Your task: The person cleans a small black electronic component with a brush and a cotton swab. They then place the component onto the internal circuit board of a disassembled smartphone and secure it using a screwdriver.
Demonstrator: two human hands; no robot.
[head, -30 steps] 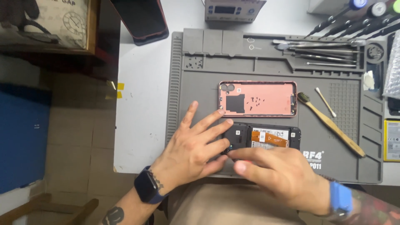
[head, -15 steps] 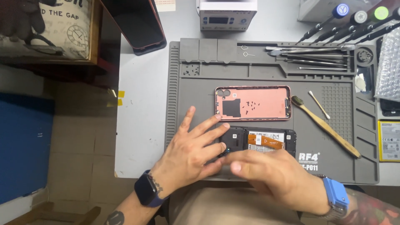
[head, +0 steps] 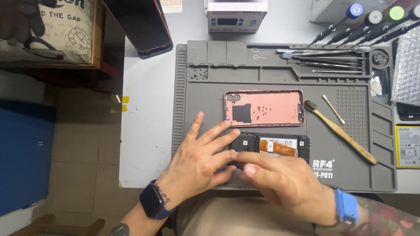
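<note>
Both hands stay pressed on the opened phone [head: 271, 148] lying on the grey mat [head: 350, 175] near the worktop's front edge. The left hand [head: 199, 159] has barely shifted, fingers spread flat, gripping nothing; the right hand [head: 280, 179] now pinches at the phone's left end, so the work remains there.
</note>
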